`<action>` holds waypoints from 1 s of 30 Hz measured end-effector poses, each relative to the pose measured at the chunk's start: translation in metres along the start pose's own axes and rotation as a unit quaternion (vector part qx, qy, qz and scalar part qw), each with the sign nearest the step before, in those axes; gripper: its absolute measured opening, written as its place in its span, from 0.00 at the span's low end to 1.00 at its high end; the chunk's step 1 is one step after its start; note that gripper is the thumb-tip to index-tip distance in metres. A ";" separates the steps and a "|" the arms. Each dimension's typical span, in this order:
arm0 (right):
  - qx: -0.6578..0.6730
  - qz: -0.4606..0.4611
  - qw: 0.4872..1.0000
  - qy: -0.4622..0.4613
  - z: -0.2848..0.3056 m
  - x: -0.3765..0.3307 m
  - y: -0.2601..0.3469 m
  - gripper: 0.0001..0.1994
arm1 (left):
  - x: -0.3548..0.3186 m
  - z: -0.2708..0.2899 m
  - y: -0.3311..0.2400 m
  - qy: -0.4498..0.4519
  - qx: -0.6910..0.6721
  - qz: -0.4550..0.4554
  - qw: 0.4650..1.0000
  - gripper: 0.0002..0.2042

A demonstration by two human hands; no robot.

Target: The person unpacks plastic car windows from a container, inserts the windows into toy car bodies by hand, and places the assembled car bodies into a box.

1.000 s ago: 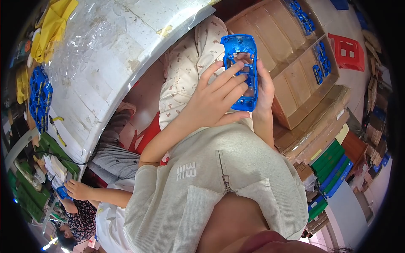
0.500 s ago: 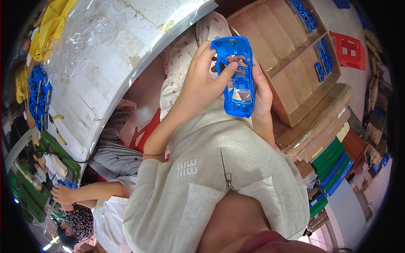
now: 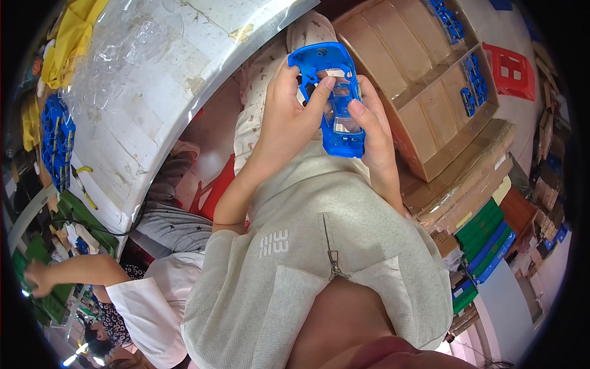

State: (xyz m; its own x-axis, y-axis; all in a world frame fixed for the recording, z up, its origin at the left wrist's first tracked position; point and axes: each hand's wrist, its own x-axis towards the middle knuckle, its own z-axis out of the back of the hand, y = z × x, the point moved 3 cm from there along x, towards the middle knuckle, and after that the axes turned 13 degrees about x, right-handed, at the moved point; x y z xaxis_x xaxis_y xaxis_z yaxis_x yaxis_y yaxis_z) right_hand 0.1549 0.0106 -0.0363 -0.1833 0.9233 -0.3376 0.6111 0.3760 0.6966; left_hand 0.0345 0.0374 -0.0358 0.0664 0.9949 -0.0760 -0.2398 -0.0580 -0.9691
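Above my lap I hold a blue plastic toy car body shell (image 3: pixel 344 145), its hollow inside turned toward me. Clear plastic window pieces sit in its openings. My left hand (image 3: pixel 294 101) grips the shell's left side, the thumb reaching inside onto the middle part. On the other edge, my right hand (image 3: pixel 376 126) holds with its thumb pressed near the rim and fingers behind. The fingertips under the shell are hidden.
A white table (image 3: pixel 153 80) on the left bears clear plastic pieces (image 3: pixel 138 46) and blue car shells (image 3: pixel 58 141). To the right stands a divided cardboard box (image 3: pixel 424 117) with several blue shells (image 3: pixel 473 80); beyond it is a red stool (image 3: pixel 511 72). A co-worker's arm (image 3: pixel 86 270) is at lower left.
The shell has moved slightly up and left and tilted. My right thumb has come over its edge onto the inner side. The co-worker's hand has shifted left.
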 end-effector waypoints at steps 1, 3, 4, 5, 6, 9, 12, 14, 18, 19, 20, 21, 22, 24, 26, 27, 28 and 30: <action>-0.008 0.004 1.000 0.000 0.000 0.000 0.001 0.15 | 0.001 0.001 -0.003 -0.007 0.015 -0.021 1.000 0.08; -0.016 0.006 1.000 0.000 -0.001 0.000 0.002 0.15 | 0.001 0.003 -0.001 0.002 0.038 -0.028 0.999 0.08; -0.044 0.013 0.999 -0.006 0.000 0.000 0.003 0.13 | 0.002 0.003 -0.001 0.010 0.060 -0.037 0.997 0.07; -0.071 0.020 0.997 -0.013 0.000 0.000 0.003 0.12 | 0.003 0.002 0.000 0.010 0.061 -0.036 0.997 0.07; -0.070 0.019 0.997 -0.013 -0.001 0.001 0.002 0.12 | 0.003 0.002 -0.001 -0.005 0.097 -0.071 0.993 0.07; -0.283 0.122 0.950 -0.056 -0.005 0.006 0.009 0.08 | -0.001 -0.004 -0.004 -0.032 0.155 -0.100 0.982 0.07; -0.304 0.173 0.934 -0.067 0.004 0.009 0.004 0.07 | -0.003 -0.011 0.000 -0.034 0.132 -0.072 0.988 0.09; -0.309 0.168 0.933 -0.073 0.003 0.008 0.007 0.07 | -0.005 -0.012 -0.003 -0.061 0.168 -0.129 0.975 0.10; -0.321 0.162 0.930 -0.079 0.005 0.007 0.005 0.07 | -0.004 -0.014 -0.007 -0.003 0.137 -0.068 0.988 0.12; -0.321 0.160 0.930 -0.079 0.005 0.008 0.005 0.07 | -0.004 -0.015 -0.007 -0.007 0.123 -0.066 0.990 0.11; -0.313 0.166 0.932 -0.077 0.004 0.009 0.005 0.07 | -0.003 -0.015 -0.005 -0.011 0.109 -0.065 0.992 0.11; -0.306 0.171 0.933 -0.076 0.003 0.007 0.006 0.07 | -0.003 -0.016 -0.003 -0.010 0.108 -0.063 0.992 0.11; -0.307 0.169 0.933 -0.077 0.003 0.006 0.007 0.07 | -0.003 -0.017 0.001 0.001 0.069 -0.051 0.996 0.10; -0.274 0.136 0.950 -0.065 0.002 0.005 0.008 0.10 | -0.002 -0.018 0.006 0.012 0.029 -0.038 0.999 0.10; -0.287 0.139 0.945 -0.068 -0.002 0.004 0.010 0.10 | -0.002 -0.016 0.009 0.007 0.067 -0.050 0.996 0.11; -0.300 0.145 0.940 -0.071 -0.003 0.004 0.011 0.10 | -0.002 -0.017 0.009 0.008 0.067 -0.049 0.996 0.11; -0.300 0.145 0.940 -0.072 -0.002 0.004 0.011 0.10 | -0.001 -0.017 0.007 0.001 0.064 -0.049 0.997 0.11; -0.320 0.156 0.931 -0.075 -0.001 0.005 0.011 0.11 | 0.000 -0.018 0.006 -0.007 0.060 -0.050 0.997 0.11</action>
State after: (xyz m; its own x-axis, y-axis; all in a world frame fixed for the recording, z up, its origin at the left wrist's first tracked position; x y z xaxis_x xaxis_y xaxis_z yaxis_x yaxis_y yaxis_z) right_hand 0.1598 0.0194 -0.0302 0.0648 0.9922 -0.1061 0.0238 0.1048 0.9942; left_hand 0.0506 0.0350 -0.0458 0.0815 0.9964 0.0235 -0.3476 0.0505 -0.9363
